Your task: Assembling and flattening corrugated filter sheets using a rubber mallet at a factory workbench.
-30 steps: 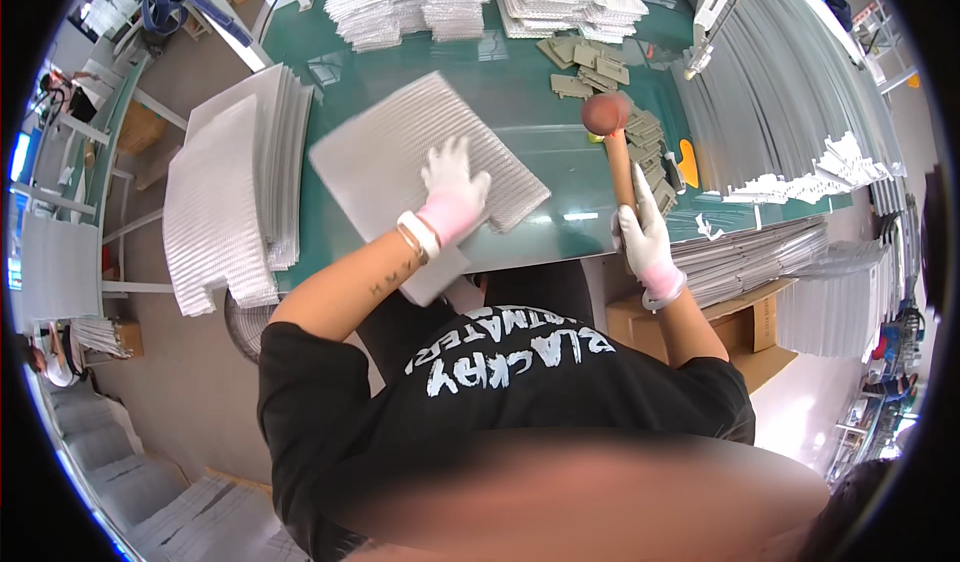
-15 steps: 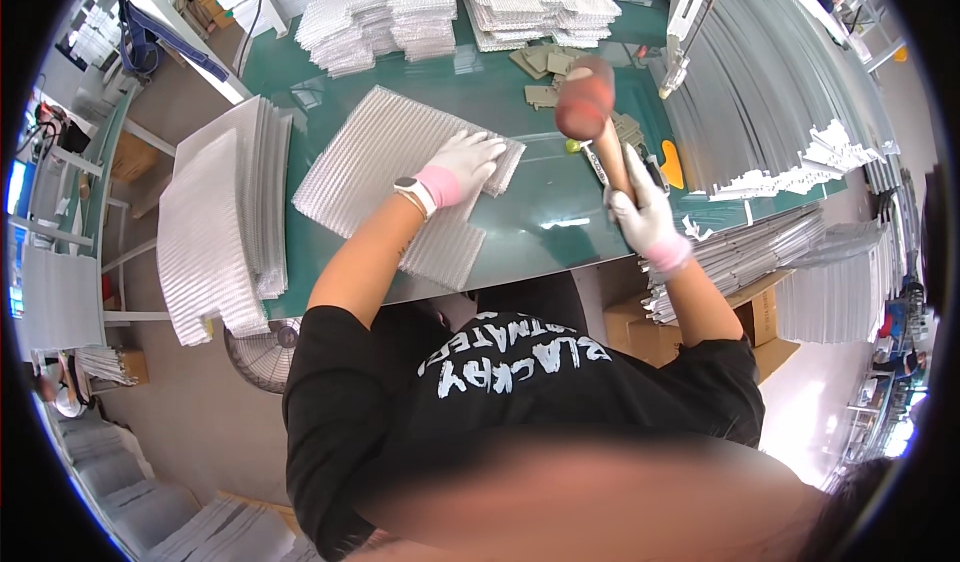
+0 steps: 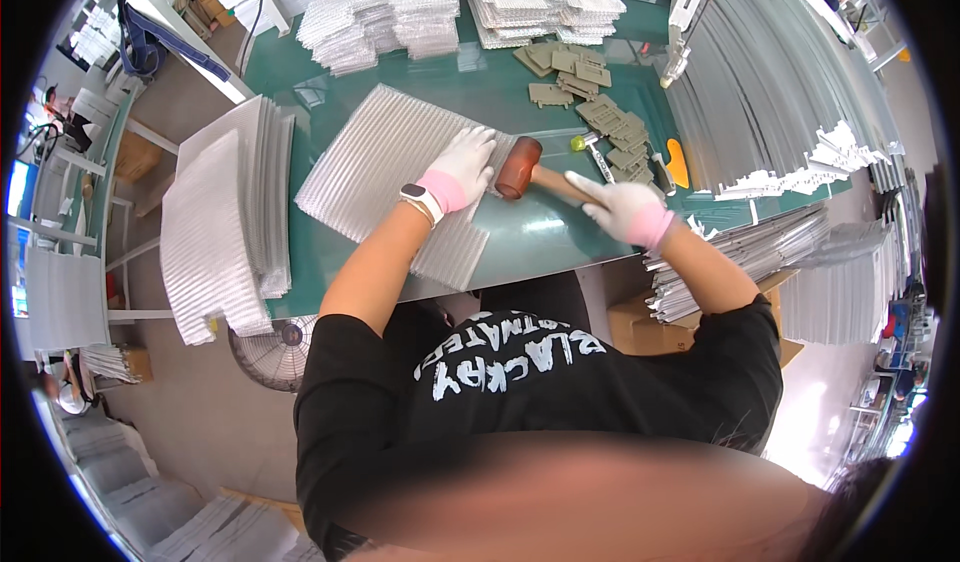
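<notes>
My left hand [image 3: 462, 167], in a white glove with a pink cuff, lies flat with its fingers stretched out on a white ribbed sheet [image 3: 375, 162] with notched edges. Whether this is one sheet or a few stacked, I cannot tell. In my gloved right hand [image 3: 630, 212] is the wooden handle of a mallet [image 3: 520, 168] with a reddish-brown head. The mallet head is at the sheet's right edge, close to my left fingertips. Beyond my right hand lie several flat olive-green plates [image 3: 615, 127] and a small tool with a green end [image 3: 590, 149].
Tall piles of ribbed sheets [image 3: 380, 7] stand at the back of the green table [image 3: 350, 80]. Another sheet stack [image 3: 215, 212] leans at the left edge. Long grey panels [image 3: 770, 92] fill the right side, near a yellow scraper [image 3: 677, 164]. A fan [image 3: 275, 352] stands below.
My right hand has swung the mallet down and to the left, from above the green plates to the sheet's right edge. The left hand has stayed nearly in place on the sheet.
</notes>
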Action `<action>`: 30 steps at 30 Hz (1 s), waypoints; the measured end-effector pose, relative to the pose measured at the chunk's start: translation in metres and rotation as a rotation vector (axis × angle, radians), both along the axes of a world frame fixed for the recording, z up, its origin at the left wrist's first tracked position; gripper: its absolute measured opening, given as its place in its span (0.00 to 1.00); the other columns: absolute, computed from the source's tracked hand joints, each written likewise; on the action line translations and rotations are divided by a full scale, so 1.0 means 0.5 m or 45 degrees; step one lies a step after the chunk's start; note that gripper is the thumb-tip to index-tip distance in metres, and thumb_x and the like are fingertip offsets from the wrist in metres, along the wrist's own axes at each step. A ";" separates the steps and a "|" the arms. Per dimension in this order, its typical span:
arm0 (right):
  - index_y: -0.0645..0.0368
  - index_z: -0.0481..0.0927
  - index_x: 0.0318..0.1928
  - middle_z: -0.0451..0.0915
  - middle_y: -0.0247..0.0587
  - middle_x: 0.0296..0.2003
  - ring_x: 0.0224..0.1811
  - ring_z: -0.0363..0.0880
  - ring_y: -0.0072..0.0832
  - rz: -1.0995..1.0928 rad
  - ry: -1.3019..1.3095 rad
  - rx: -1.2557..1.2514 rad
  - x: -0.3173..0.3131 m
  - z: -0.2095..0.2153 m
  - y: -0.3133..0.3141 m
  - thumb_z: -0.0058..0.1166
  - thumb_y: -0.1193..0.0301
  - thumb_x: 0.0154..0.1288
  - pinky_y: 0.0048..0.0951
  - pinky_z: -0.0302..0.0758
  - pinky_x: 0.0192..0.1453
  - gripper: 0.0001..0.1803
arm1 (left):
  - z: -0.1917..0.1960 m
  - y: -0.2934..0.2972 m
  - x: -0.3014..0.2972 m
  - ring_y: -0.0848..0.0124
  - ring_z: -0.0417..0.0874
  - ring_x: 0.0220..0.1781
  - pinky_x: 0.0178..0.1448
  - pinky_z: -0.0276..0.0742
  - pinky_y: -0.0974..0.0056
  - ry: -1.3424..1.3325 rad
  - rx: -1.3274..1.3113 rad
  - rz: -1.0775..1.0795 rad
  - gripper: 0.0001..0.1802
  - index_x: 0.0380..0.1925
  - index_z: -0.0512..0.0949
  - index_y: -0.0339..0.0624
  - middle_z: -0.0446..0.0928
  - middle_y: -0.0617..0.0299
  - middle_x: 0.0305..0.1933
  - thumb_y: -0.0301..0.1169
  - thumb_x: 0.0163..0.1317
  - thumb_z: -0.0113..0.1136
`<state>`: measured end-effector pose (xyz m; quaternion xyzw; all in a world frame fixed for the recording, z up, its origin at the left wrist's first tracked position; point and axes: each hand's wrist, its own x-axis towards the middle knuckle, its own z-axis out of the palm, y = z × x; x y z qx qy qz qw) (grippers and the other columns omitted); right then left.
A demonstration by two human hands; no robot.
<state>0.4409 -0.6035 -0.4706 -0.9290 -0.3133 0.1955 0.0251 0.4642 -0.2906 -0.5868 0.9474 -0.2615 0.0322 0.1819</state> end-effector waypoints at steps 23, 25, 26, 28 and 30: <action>0.56 0.54 0.77 0.80 0.50 0.32 0.31 0.80 0.42 -0.256 -0.108 1.056 -0.008 -0.026 -0.044 0.46 0.72 0.71 0.39 0.77 0.39 0.35 | 0.018 -0.005 -0.010 0.49 0.59 0.77 0.82 0.50 0.49 -0.015 -0.031 -0.036 0.27 0.62 0.69 0.27 0.65 0.43 0.71 0.30 0.65 0.53; 0.67 0.54 0.75 0.82 0.53 0.30 0.31 0.84 0.48 -0.500 -0.122 1.310 -0.057 -0.091 -0.023 0.48 0.75 0.68 0.41 0.79 0.40 0.37 | 0.010 -0.006 -0.005 0.49 0.59 0.77 0.82 0.50 0.49 -0.049 -0.021 -0.040 0.27 0.62 0.70 0.28 0.66 0.43 0.71 0.30 0.65 0.53; 0.54 0.55 0.77 0.75 0.42 0.25 0.25 0.79 0.33 -0.163 -0.428 1.176 -0.051 -0.103 -0.005 0.45 0.75 0.70 0.37 0.77 0.32 0.35 | 0.009 -0.006 -0.005 0.49 0.59 0.77 0.82 0.50 0.49 -0.049 -0.017 -0.036 0.27 0.62 0.70 0.28 0.66 0.43 0.71 0.30 0.65 0.53; 0.50 0.57 0.76 0.80 0.48 0.28 0.29 0.82 0.44 0.151 -0.204 0.125 -0.051 -0.090 -0.018 0.52 0.70 0.70 0.42 0.78 0.36 0.36 | 0.007 -0.005 -0.005 0.52 0.61 0.77 0.81 0.53 0.51 -0.079 0.031 -0.022 0.26 0.61 0.71 0.29 0.67 0.45 0.70 0.32 0.65 0.52; 0.45 0.59 0.76 0.82 0.53 0.31 0.32 0.82 0.52 -0.022 -0.095 0.404 -0.062 -0.046 0.000 0.53 0.63 0.71 0.48 0.77 0.38 0.35 | 0.065 -0.019 -0.019 0.52 0.61 0.76 0.81 0.52 0.51 0.105 -0.088 0.025 0.26 0.61 0.71 0.29 0.67 0.45 0.70 0.31 0.65 0.53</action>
